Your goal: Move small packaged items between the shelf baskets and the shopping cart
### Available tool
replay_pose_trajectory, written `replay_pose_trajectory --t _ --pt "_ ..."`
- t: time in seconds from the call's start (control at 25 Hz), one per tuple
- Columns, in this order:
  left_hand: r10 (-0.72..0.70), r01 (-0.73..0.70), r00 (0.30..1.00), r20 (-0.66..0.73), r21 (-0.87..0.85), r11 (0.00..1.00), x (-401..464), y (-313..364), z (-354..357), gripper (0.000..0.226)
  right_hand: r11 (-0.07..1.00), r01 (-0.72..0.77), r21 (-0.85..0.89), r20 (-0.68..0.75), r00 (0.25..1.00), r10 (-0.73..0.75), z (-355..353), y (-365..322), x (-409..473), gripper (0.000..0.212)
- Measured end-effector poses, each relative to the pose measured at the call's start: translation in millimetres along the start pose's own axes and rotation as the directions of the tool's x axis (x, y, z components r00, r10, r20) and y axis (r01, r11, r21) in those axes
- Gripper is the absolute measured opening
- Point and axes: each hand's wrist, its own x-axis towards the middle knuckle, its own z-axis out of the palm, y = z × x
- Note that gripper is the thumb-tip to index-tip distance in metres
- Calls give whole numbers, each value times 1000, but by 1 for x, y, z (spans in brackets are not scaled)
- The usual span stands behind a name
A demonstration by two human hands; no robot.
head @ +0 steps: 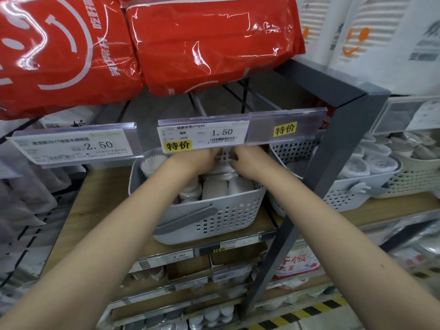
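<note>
Red bulk packs point(209, 44) crowd the upper shelf; below, the grey basket point(209, 210) sits pulled forward for reach, small white packaged tubs point(228, 186) inside; left hand point(204, 158) and right hand point(247, 160) meet at its back, grasp hidden, I cannot tell.

Both bare forearms reach forward and up, converging toward centre. Left hand point(204, 158) and right hand point(245, 160) sit close together, nearly touching, fingers curled inward. Fingertips partly hidden; can't tell if either grips anything.
</note>
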Motion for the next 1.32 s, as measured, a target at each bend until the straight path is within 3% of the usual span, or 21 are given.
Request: replay_pose_trajectory --t 0.16,0.28,0.48,0.56,0.64,0.72,0.84,1.08,1.32 --pt "42 -48 984 -175 -31 998 -53 -11 -1 35 988 139 -62 -72 987 -144 -9 1 -54 28" --pt "90 -105 970 -225 -58 993 -94 -8 1 41 961 255 -105 -274 922 -274 -9 -2 -103 27" --pt "236 -264 897 -374 -23 964 -132 13 11 40 937 253 -242 -451 826 -340 9 8 -182 30" --pt "332 -372 849 -412 -17 928 -143 39 15 42 938 218 -270 -443 837 -322 19 26 -216 31" --pt "439 -495 797 -414 -33 868 -150 77 27 41 953 134 -270 -398 886 -237 30 55 -252 31" --pt "542 -610 744 -391 -66 790 -146 126 46 40 976 -38 -215 -365 930 -44 37 96 -293 31" --pt "651 -697 709 -273 -129 705 -127 204 82 43 941 -324 -93 -327 903 279 43 156 -356 33" --pt "750 -687 662 6 -396 610 -100 383 153 46 638 -752 163 -226 601 766 47 258 -494 31" --pt "718 -500 645 263 -565 657 -73 477 227 46 331 -896 296 -8 344 939 60 327 -572 38"
